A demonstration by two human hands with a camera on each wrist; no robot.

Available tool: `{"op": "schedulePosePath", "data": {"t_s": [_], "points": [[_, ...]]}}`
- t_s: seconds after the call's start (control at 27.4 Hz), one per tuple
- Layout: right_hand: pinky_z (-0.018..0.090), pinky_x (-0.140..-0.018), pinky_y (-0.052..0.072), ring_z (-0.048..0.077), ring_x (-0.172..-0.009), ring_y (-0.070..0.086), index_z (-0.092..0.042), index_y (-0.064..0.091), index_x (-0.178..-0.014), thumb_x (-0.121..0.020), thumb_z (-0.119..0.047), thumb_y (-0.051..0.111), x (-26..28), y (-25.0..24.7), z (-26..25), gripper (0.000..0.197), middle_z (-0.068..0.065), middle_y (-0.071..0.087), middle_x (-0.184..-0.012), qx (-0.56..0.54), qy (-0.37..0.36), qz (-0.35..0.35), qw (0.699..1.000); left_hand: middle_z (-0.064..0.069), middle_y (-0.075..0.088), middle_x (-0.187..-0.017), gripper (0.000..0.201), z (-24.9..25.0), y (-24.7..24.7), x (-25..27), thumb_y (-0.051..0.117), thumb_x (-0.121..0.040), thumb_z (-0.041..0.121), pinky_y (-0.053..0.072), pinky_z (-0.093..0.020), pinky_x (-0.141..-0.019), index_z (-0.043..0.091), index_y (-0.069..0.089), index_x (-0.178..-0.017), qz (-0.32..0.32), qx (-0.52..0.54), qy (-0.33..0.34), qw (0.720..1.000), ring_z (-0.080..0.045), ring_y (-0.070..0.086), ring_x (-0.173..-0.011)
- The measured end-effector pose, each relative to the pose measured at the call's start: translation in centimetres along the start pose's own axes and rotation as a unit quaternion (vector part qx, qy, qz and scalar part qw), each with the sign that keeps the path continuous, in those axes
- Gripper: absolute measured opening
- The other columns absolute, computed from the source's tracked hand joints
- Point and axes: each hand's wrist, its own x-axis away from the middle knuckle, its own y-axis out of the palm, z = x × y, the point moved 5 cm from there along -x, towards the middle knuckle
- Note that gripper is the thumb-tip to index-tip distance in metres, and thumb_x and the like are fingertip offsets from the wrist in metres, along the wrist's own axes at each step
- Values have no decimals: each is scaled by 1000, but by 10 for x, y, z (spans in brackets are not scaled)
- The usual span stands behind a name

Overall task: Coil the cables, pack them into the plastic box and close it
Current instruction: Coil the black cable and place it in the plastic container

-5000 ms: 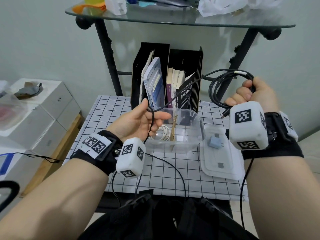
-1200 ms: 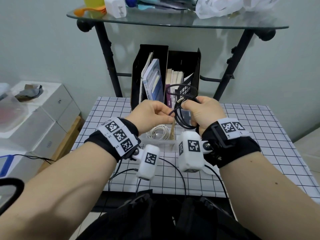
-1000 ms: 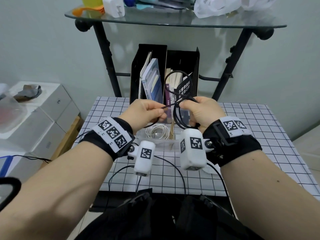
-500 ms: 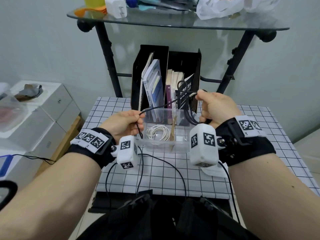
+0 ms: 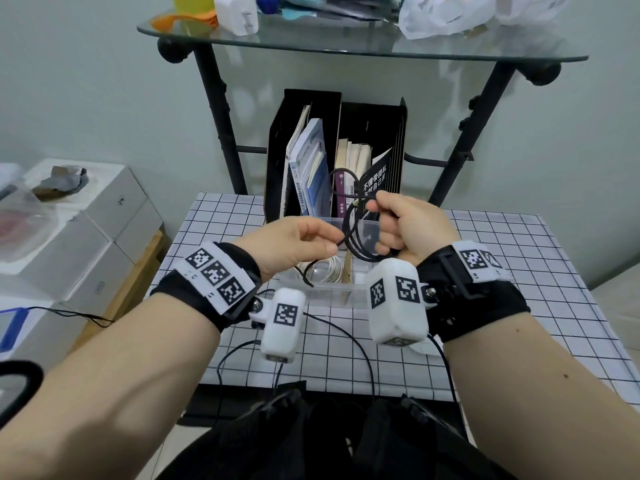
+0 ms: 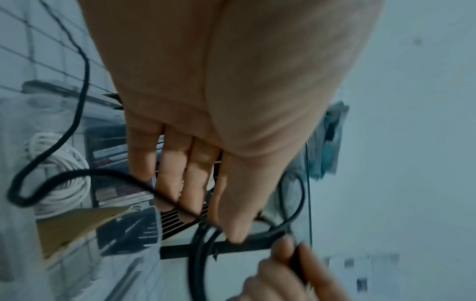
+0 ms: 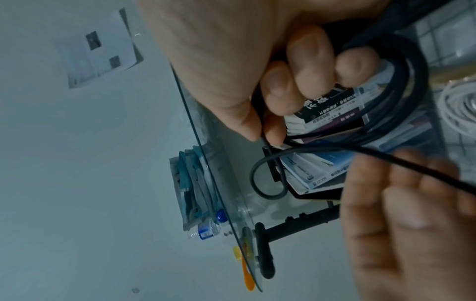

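the right hand (image 5: 412, 226) clenches the looped black cable (image 5: 356, 244) above the plastic box (image 5: 332, 292) on the table (image 5: 519, 306); the left hand (image 5: 294, 244) pinches its loose tail. a white cable (image 5: 329, 270) already lies coiled inside. left: finish winding, pack, close. a leaflet's chinese print is too small to read.

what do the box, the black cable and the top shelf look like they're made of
Box: clear plastic, glossy; the white coil shows through its wall.
Black cable: probably rubber or PVC jacket, matt; it bends in smooth loops.
Top shelf: glass, see-through with a greenish edge, on black, likely metal, legs.
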Motion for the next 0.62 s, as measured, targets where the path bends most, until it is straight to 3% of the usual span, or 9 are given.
{"op": "schedulePosePath", "data": {"t_s": [0.15, 0.29, 0.47, 0.62], "points": [[22, -45, 21, 8, -34, 18, -9, 57, -81, -97, -20, 50, -4, -10, -4, 21, -7, 24, -40, -78, -22, 20, 997, 0, 69, -73, 12, -9, 1, -1, 55, -93, 10, 52, -25, -77, 9, 67, -96, 21, 38, -18, 999, -12, 63, -69], [25, -47, 25, 10, -38, 19, -10, 56, -84, -98, -24, 48, -9, -16, -1, 22, -6, 24, -44, -92, -31, 35, 995, 1, 62, -60, 12, -3, -5, 1, 51, -96, 8, 47, -19, -53, 12, 60, -89, 61, 111, -17, 992, -8, 52, -49], [26, -49, 25, 12, -42, 18, -8, 58, -80, -101, -33, 43, -12, -2, 8, 36, -1, 21, -49, -95, -19, 9, 995, -1, 64, -61, 13, 20, 12, -1, 54, -94, 8, 46, -21, -54, 10, 61, -83, -7, 80, -1, 997, -8, 51, -45], [27, -50, 22, 12, -41, 17, -7, 61, -78, -101, -38, 42, -10, 2, 5, 42, 1, 20, -53, -93, -8, -21, 995, 1, 61, -57, 16, 21, 7, -4, 52, -95, 6, 43, -19, -49, 11, 59, -81, 45, 86, 14, 995, -7, 48, -42]]}}
